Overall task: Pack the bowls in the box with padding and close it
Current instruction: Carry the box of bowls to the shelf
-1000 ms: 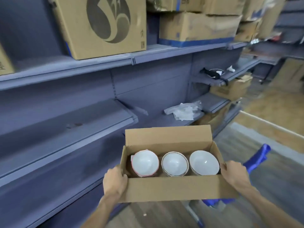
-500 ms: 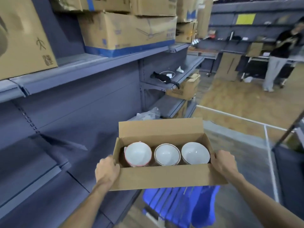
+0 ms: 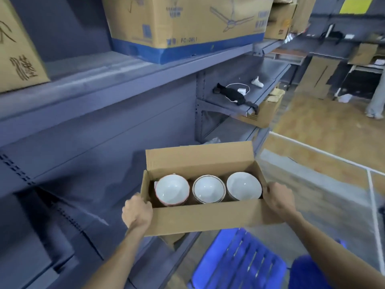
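Observation:
An open cardboard box (image 3: 206, 217) hangs in the air in front of me, its long flaps folded out. Three white bowls stand upright in a row inside: a red-rimmed left bowl (image 3: 172, 189), a middle bowl (image 3: 209, 189) and a right bowl (image 3: 243, 186). My left hand (image 3: 137, 212) grips the box's left end and my right hand (image 3: 279, 199) grips its right end. No padding shows in the box.
Grey metal shelving (image 3: 104, 126) runs along the left, with large cartons (image 3: 187, 24) on the upper shelf. A black object with a white cable (image 3: 235, 93) lies on a side shelf. A blue plastic chair (image 3: 243, 261) stands below the box. Wooden floor (image 3: 325, 126) stretches to the right.
The view has swung right along the shelving while both hands keep carrying the box. The blue chair now sits directly under the box. The crumpled white wrapping on the shelf has dropped behind the box.

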{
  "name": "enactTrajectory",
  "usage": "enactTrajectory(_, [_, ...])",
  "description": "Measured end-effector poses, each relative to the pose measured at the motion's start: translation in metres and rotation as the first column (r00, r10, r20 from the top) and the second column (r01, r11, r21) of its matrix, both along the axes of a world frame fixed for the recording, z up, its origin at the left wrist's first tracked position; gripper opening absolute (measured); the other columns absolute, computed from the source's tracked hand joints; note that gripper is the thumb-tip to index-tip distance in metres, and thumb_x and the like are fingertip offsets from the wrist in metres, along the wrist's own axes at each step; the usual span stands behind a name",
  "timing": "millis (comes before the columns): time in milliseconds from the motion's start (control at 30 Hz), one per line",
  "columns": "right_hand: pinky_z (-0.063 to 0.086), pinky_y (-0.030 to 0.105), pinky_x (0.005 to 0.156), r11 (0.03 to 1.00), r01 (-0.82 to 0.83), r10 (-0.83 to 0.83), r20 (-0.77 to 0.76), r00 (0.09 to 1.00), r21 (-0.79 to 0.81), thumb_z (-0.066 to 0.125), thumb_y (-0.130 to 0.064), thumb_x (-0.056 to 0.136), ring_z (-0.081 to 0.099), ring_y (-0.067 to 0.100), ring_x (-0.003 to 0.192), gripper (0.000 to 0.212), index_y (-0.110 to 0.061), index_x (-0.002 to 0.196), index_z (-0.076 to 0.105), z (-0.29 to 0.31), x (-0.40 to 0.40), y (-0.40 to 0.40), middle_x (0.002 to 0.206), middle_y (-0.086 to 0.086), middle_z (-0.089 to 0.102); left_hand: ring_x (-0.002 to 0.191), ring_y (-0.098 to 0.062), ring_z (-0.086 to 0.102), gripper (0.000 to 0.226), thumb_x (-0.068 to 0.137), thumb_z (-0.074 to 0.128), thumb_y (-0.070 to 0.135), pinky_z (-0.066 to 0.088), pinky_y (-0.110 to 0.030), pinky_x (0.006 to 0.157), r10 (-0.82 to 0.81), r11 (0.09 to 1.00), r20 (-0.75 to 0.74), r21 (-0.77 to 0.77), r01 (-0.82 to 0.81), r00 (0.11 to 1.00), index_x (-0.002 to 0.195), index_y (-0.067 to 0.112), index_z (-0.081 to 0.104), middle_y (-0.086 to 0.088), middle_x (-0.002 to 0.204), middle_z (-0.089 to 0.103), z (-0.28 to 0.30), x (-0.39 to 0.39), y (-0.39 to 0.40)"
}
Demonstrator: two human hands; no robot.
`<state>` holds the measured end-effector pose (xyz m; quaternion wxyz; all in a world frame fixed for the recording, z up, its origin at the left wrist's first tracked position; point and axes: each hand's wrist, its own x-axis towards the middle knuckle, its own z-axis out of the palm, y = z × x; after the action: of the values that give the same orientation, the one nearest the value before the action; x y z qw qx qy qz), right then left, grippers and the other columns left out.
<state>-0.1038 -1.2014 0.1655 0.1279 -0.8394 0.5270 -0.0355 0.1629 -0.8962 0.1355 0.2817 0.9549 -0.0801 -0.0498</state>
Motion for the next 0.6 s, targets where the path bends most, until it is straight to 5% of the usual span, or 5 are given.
enactTrajectory(233, [0.049, 0.041, 0.07, 0.99, -0.139, 0.139, -0.049, 0.989, -0.006, 0.055, -0.022, 0.094, 0.067, 0.046, 0.089, 0.022, -0.011, 0.074, 0.055, -0.016, 0.101, -0.041, 0.092, 0.024, 0.072, 0.084, -0.038, 0.061, 0.015, 0.088, 0.054, 0.008, 0.047, -0.04, 0.071, 0.206, 0.978, -0.105, -0.022, -0.209, 0.973, 0.097, 0.009, 0.067, -0.016, 0.094, 0.067, -0.023, 0.051, -0.01])
enactTrajectory(400, [0.051, 0.042, 0.076, 0.966, -0.258, 0.255, -0.098, 0.962, -0.012, 0.053, -0.021, 0.097, 0.067, 0.045, 0.094, 0.025, -0.004, 0.092, 0.07, -0.033, 0.165, -0.052, 0.099, 0.022, 0.072, 0.092, -0.043, 0.066, 0.019, 0.09, 0.056, 0.008, 0.053, -0.045, 0.077, 0.34, 0.939, -0.164, -0.001, -0.345, 0.926, 0.104, 0.005, 0.069, -0.021, 0.098, 0.07, -0.04, 0.075, 0.002])
enactTrajectory(600, [0.052, 0.043, 0.081, 0.939, -0.344, 0.344, -0.083, 0.935, 0.01, 0.05, -0.024, 0.101, 0.068, 0.044, 0.101, 0.029, -0.003, 0.099, 0.071, -0.061, 0.231, -0.052, 0.105, 0.022, 0.072, 0.083, -0.042, 0.067, 0.016, 0.088, 0.055, -0.001, 0.049, -0.04, 0.067, 0.435, 0.897, -0.086, -0.051, -0.439, 0.897, 0.095, 0.0, 0.069, -0.023, 0.087, 0.07, -0.056, 0.094, 0.02])
